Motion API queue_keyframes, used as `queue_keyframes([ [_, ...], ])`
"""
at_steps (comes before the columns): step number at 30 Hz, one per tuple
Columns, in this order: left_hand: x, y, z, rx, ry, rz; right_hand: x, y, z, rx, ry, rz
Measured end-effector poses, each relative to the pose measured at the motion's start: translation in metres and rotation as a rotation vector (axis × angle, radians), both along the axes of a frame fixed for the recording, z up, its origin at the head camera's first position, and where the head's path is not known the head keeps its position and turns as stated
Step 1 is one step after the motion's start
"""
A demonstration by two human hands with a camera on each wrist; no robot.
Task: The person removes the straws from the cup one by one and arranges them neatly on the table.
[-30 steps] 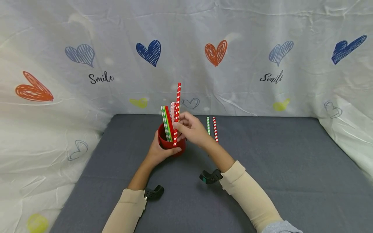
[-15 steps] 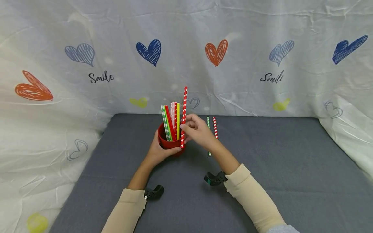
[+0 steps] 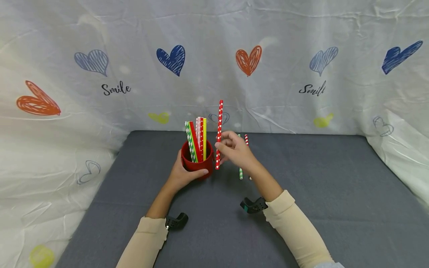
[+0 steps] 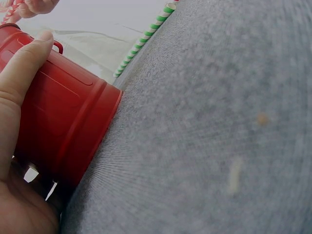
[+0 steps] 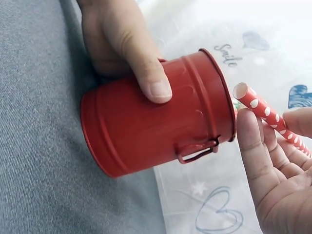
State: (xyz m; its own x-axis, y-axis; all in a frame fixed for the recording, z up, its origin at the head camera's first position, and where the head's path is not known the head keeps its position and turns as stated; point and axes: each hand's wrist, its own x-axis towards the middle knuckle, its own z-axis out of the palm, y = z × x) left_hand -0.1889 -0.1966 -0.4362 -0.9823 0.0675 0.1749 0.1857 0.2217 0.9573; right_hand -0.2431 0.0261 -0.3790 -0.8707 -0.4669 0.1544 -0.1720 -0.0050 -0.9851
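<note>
A small red metal bucket with a side handle stands on the table, and my left hand grips it round the left side, thumb across the front. Inside lean several paper straws: green-and-white, plain red, pink, red with white dots, yellow. Just right of the rim, my right hand pinches a red straw with white hearts between thumb and fingers, upright and apart from the bucket. In the right wrist view, the lower end of that straw shows beside the bucket's mouth.
A green-and-white striped straw and a red-and-white striped straw lie on the grey table right of the bucket, partly hidden behind my right hand. A white printed cloth hangs behind the table.
My right hand has moved right with the heart-patterned straw, from over the bucket to beside it. The left hand and bucket have stayed in place.
</note>
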Motion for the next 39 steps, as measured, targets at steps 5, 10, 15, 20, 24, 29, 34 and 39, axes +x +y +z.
queue_keyframes([
  [5,0.000,0.000,0.001,-0.006,-0.009,0.007,0.000,0.006,0.000,-0.001,0.005,-0.007],
  [10,0.001,0.001,0.001,-0.009,-0.004,0.008,0.000,0.010,-0.002,-0.012,0.007,-0.007],
  [15,0.001,0.001,0.002,-0.011,0.000,0.008,-0.001,0.014,-0.003,0.010,0.003,-0.016],
  [20,-0.002,-0.001,-0.004,-0.011,0.012,0.006,-0.001,0.018,-0.004,0.046,-0.013,-0.025],
  [24,-0.012,-0.006,-0.022,-0.005,0.015,0.013,-0.001,0.021,-0.004,0.059,-0.024,-0.026],
  [29,-0.019,-0.010,-0.036,-0.014,0.020,0.023,-0.001,0.026,-0.005,0.057,-0.030,-0.030],
  [34,-0.018,-0.009,-0.036,-0.013,0.033,0.026,-0.001,0.031,-0.006,0.046,-0.024,-0.037],
  [39,-0.017,-0.009,-0.034,-0.008,0.014,0.023,-0.001,0.035,-0.008,0.057,-0.029,-0.044],
])
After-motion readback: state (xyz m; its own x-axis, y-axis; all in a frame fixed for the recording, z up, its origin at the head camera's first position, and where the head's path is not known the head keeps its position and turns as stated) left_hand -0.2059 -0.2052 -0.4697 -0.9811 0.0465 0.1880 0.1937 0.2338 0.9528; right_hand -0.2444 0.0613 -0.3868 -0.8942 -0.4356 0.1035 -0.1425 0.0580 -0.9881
